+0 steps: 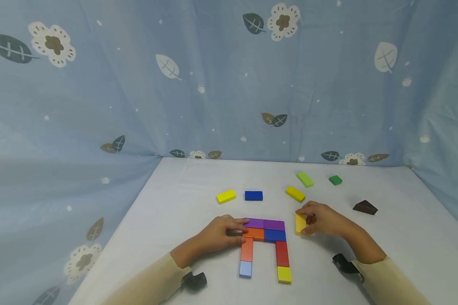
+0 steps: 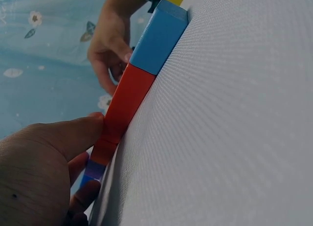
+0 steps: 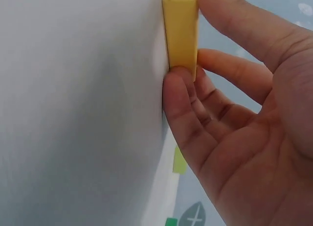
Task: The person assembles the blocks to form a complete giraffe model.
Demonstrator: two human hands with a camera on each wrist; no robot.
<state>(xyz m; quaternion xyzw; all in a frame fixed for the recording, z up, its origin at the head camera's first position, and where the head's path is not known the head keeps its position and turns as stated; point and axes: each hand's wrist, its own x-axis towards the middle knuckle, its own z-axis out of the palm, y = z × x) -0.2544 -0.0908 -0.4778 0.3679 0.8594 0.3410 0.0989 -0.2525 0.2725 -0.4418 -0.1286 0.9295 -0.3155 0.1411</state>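
Observation:
Flat coloured blocks lie joined in an arch shape: two purple blocks [image 1: 273, 225] on top, an orange block [image 1: 256, 234] and a blue block [image 1: 275, 236] below. Its left leg is a salmon block [image 1: 247, 250] and a light blue block [image 1: 246, 269]; its right leg, a red block [image 1: 282, 253] and a yellow end block [image 1: 284, 274]. My left hand [image 1: 222, 233] touches the arch's upper left side, fingertips at the purple and orange blocks, thumb at the salmon one. Right of the arch, my right hand [image 1: 322, 218] pinches a yellow-orange block [image 3: 181, 30] between thumb and fingers, at the tabletop.
Behind the arch lie loose blocks: a yellow one [image 1: 226, 196], a dark blue one [image 1: 253, 195], another yellow one [image 1: 295, 194], a lime one [image 1: 305, 179], a green one [image 1: 335, 180] and a dark brown triangle [image 1: 365, 207]. Patterned blue cloth [image 1: 221, 84] borders the white table.

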